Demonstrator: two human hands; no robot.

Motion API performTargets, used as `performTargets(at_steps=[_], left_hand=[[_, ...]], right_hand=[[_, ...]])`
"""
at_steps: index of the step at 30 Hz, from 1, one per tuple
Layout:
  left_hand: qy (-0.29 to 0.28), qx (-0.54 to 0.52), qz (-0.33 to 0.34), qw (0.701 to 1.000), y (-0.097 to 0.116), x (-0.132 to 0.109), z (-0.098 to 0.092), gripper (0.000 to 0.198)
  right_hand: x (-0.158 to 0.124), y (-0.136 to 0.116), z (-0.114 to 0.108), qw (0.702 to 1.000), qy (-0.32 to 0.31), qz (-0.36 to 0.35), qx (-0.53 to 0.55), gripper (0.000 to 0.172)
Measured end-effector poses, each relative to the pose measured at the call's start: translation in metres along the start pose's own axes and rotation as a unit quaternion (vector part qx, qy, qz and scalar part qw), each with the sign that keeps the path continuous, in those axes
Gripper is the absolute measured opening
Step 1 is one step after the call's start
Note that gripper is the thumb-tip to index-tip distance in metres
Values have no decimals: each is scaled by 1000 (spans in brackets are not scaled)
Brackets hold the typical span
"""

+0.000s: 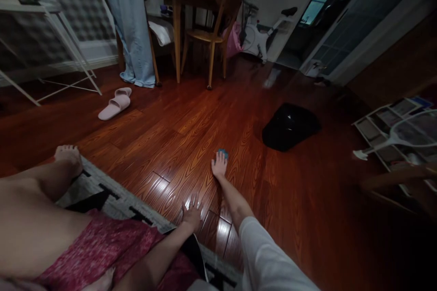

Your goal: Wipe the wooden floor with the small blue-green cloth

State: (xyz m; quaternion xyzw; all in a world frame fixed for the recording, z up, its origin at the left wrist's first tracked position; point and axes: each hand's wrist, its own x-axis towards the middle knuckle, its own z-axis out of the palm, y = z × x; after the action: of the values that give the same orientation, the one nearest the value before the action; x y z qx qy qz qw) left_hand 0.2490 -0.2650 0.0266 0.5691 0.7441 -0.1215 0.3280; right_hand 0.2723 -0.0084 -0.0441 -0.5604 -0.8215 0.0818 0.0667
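On the glossy reddish wood floor [191, 132], my left hand [193, 213] lies flat with its fingers spread and nothing in it. Farther forward, my right hand [219, 166] presses down over a small blue cloth [223, 152], which pokes out beyond the fingertips. Most of that cloth is hidden under the fingers, so its full shape does not show. Ahead and to the right of my right hand sits a black plastic bag [289, 126], apart from both hands.
A grey-white mat [129, 200] lies under my legs. Pink slippers [116, 103] stand at the left. Beyond are a wooden chair [208, 36], a table [175, 32], hanging jeans [128, 22] and a white exercise bike [256, 38]. A shelf [378, 132] and a racket [406, 134] are at right.
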Motion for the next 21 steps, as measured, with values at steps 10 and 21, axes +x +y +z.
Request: performTargets(at_steps=[10,21], left_hand=[[17,-2,-1,1000,-2,6,12,94],[2,-7,-6,1000,-3,1,2,96]], right_hand=[[21,0,-5,979,-41,-200,23,58],[-20,197,-49,991,32,127,-14,65]])
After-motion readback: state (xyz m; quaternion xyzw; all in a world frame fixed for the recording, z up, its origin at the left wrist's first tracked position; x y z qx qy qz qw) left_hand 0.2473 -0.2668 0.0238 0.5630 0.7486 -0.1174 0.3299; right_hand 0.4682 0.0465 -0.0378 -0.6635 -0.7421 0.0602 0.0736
